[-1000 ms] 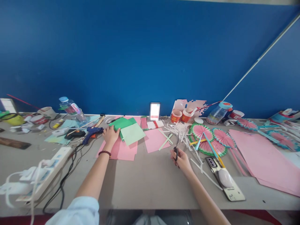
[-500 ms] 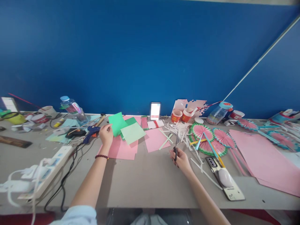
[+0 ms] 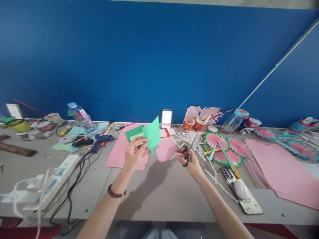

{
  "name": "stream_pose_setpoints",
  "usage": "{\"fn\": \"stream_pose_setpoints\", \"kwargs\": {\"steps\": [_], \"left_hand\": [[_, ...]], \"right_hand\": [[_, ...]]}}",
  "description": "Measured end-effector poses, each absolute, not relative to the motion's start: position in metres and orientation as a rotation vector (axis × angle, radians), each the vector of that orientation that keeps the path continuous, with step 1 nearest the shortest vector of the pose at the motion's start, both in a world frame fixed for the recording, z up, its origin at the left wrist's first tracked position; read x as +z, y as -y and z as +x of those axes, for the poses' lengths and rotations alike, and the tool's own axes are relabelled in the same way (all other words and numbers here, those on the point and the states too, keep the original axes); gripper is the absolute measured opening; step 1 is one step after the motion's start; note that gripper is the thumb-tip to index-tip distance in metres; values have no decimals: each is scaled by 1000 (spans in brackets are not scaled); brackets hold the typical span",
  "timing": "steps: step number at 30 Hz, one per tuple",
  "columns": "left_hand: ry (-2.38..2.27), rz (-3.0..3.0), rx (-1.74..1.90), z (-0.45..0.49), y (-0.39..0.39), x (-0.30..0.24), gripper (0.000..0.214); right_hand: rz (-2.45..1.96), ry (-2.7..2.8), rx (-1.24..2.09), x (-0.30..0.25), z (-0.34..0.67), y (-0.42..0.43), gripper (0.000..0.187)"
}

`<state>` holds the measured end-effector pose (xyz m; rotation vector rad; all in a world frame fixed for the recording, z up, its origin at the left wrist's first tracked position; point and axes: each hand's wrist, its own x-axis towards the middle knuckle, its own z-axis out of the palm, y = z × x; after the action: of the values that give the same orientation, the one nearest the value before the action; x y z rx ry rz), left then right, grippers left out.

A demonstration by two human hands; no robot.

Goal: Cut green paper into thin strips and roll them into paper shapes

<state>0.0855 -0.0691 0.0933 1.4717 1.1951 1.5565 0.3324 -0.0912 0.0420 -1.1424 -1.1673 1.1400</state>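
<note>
In the head view, twelve o'clock pointing away from the person, the left hand (image 3: 134,154) keeps its grip closed, thumb against fingers, on a bright green, bent sheet of paper (image 3: 153,134). The sheet is lifted off the grey table (image 3: 159,204), at one o'clock from that hand. A dark red beaded bracelet (image 3: 117,192) circles the left wrist.

The right hand (image 3: 193,166) has its grip on metal scissors with black handles (image 3: 186,161), fingers around the loops, the blades pointing towards one o'clock; whether the blades are parted I cannot tell.

At ten o'clock from the raised sheet lies a dark green piece of paper (image 3: 131,132), partly over flat pink paper (image 3: 116,159). At nine to ten o'clock from the left hand is a dark blue glue gun (image 3: 99,143).

A tangle of white paper strips (image 3: 190,137) lies at twelve o'clock from the right hand, round pink-and-green pleated paper fans (image 3: 216,141) at two, and a white computer mouse (image 3: 240,190) resting on a pale smartphone (image 3: 251,207) at four.
</note>
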Motion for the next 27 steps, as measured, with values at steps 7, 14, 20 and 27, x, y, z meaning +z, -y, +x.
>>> {"fn": "stream_pose_setpoints", "kwargs": {"steps": [7, 14, 20, 27], "left_hand": [[-1095, 1304, 1395, 97, 72, 81, 28], [-1086, 1382, 1188, 95, 67, 59, 25], [-1274, 1812, 1174, 76, 52, 38, 25], [-1799, 2336, 690, 45, 20, 11, 32]], "right_hand": [[-942, 1049, 1231, 47, 330, 67, 41], [-1069, 1047, 1183, 26, 326, 67, 40], [-1051, 1074, 1136, 17, 334, 65, 36], [-1097, 1043, 1115, 16, 344, 62, 36]]}}
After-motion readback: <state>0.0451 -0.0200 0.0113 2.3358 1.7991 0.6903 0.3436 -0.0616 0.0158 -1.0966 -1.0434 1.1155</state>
